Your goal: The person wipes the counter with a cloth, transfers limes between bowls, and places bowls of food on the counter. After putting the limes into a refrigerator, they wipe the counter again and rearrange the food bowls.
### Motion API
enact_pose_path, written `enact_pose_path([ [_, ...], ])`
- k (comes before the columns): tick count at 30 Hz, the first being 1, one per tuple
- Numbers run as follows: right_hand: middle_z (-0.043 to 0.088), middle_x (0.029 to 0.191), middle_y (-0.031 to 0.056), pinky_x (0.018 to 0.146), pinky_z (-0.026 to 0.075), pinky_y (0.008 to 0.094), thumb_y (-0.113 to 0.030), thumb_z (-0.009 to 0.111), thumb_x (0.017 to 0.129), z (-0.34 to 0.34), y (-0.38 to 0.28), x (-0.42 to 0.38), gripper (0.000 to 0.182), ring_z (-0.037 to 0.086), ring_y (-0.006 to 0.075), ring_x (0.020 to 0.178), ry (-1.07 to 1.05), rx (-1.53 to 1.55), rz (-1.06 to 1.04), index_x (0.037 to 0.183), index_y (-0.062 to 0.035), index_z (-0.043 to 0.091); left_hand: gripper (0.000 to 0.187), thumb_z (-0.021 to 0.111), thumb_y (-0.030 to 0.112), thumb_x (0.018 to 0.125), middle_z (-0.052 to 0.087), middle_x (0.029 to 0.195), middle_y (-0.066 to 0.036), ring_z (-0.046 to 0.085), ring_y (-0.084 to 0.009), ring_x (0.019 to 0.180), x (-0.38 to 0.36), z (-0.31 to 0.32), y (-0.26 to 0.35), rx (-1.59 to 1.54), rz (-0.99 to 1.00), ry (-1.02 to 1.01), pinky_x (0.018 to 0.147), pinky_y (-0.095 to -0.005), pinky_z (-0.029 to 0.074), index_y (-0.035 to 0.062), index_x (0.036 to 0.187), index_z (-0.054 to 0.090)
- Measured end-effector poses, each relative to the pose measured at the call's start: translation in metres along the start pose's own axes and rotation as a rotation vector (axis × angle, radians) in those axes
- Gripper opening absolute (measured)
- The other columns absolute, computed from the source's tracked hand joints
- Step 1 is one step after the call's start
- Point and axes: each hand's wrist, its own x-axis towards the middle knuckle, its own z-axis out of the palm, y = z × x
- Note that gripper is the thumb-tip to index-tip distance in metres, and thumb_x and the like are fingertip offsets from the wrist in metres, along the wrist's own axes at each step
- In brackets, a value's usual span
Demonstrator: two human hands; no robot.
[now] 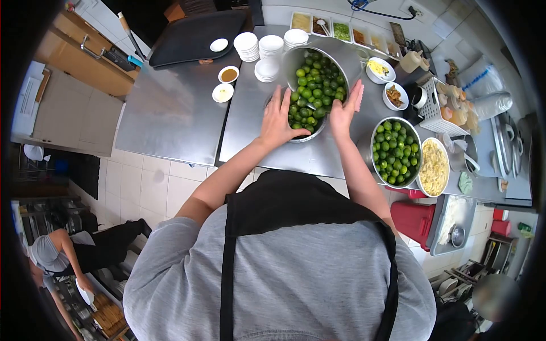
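A large steel pot point(293, 59) full of green limes point(318, 85) tilts toward me over the steel counter. My left hand point(277, 120) clasps its left side, fingers along the outer wall and thumb at the near rim. On the other side my right hand point(343, 115) grips the rim, with something pink point(358, 95) at its fingers. A spoon-like metal piece point(310, 105) shows among the limes. Right of my right forearm stands a second steel pot point(367, 145), also filled with limes point(396, 150).
Stacks of white dishes point(246, 45) and two sauce bowls point(229, 74) stand left of the pot. On the right are small food bowls point(393, 96), a white basket of bottles point(446, 105) and a tub of yellow food point(433, 167). Another person point(62, 250) works at lower left.
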Motion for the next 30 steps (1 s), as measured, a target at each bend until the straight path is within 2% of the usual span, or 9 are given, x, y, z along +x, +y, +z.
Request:
enact_pose_path([
  [9,0.008,0.138,0.0186,0.102,0.01,0.0272,0.009,0.041,0.069,-0.002,-0.006,0.004,0.074,0.015,0.0258,0.128,0.058,0.014,0.169,0.135,-0.0062,0.011,0.106,0.076,0.045,0.049,0.017,0.133,-0.023,0.027,-0.0381,0.119,0.002,-0.001,0.0,0.03,0.03,-0.032,0.096,-0.0451,0.026,0.004,0.131,0.02],
  [11,0.018,0.135,0.0175,0.098,0.025,0.0365,0.006,0.042,0.07,-0.002,0.015,0.008,0.076,0.027,0.0299,0.121,0.128,-0.053,0.228,0.135,-0.0085,0.005,0.103,0.075,0.046,0.051,0.02,0.132,-0.023,0.028,-0.0382,0.118,0.003,-0.001,-0.002,0.018,0.059,-0.003,0.095,-0.0453,0.027,0.0046,0.13,0.023],
  [14,0.01,0.138,0.0141,0.099,0.025,0.031,0.009,0.038,0.071,-0.014,0.018,0.019,0.076,0.019,0.0259,0.126,0.102,0.229,0.387,0.135,-0.006,0.001,0.094,0.072,0.045,0.056,0.023,0.13,-0.023,0.028,-0.0383,0.117,0.002,0.003,-0.006,0.004,0.082,0.025,0.094,-0.0456,0.028,0.0048,0.128,0.027],
  [15,0.018,0.132,0.0176,0.084,0.044,0.042,0.01,0.036,0.071,-0.021,0.014,0.023,0.072,0.032,0.0345,0.118,0.085,0.434,0.562,0.134,-0.0076,0.007,0.089,0.071,0.043,0.059,0.024,0.129,-0.022,0.028,-0.0384,0.117,0.0,0.004,-0.008,0.007,0.074,0.023,0.094,-0.0456,0.028,0.0042,0.127,0.029],
  [18,0.023,0.126,0.0213,0.067,0.053,0.0486,0.011,0.032,0.069,-0.03,0.019,0.033,0.067,0.04,0.0415,0.108,0.073,0.815,0.77,0.131,-0.0088,0.014,0.08,0.068,0.04,0.065,0.026,0.129,-0.022,0.028,-0.0384,0.118,-0.002,0.006,-0.012,0.009,0.099,0.049,0.095,-0.0457,0.027,0.0031,0.125,0.031],
  [19,0.028,0.118,0.0304,0.078,0.046,0.0569,0.009,0.029,0.07,-0.038,0.008,0.028,0.053,0.038,0.0505,0.104,-0.018,0.829,0.758,0.12,0.0117,0.013,0.077,0.066,0.04,0.067,0.027,0.129,-0.022,0.027,-0.0383,0.119,-0.002,0.004,-0.012,0.032,0.102,0.061,0.096,-0.0455,0.026,0.0024,0.125,0.033],
  [23,0.025,0.12,0.0314,0.078,0.045,0.058,0.009,0.029,0.071,-0.053,0.028,0.039,0.054,0.034,0.0538,0.106,0.138,1.153,1.098,0.123,0.0093,0.012,0.07,0.065,0.033,0.07,0.027,0.131,-0.021,0.027,-0.0363,0.121,-0.007,-0.005,-0.016,0.07,-0.002,0.132,0.097,-0.0431,0.025,0.0008,0.124,0.034],
  [26,0.024,0.119,0.033,0.08,0.045,0.0564,0.008,0.028,0.072,-0.052,0.019,0.027,0.054,0.032,0.057,0.104,0.126,0.904,0.8,0.122,0.0104,0.011,0.061,0.06,0.027,0.076,0.035,0.126,-0.022,0.033,-0.032,0.119,-0.012,0.007,-0.047,-0.184,-0.182,0.125,0.096,-0.0409,0.029,0.0016,0.125,0.034],
  [30,0.034,0.114,0.029,0.077,0.047,0.0569,0.01,0.03,0.071,-0.066,0.021,0.029,0.044,0.046,0.0462,0.098,0.134,1.056,0.986,0.114,0.0151,0.021,0.056,0.055,0.024,0.079,0.05,0.109,-0.02,0.052,-0.0312,0.097,-0.015,0.014,-0.084,-0.446,-0.343,-0.016,0.08,-0.0405,0.044,0.0034,0.126,0.032],
])
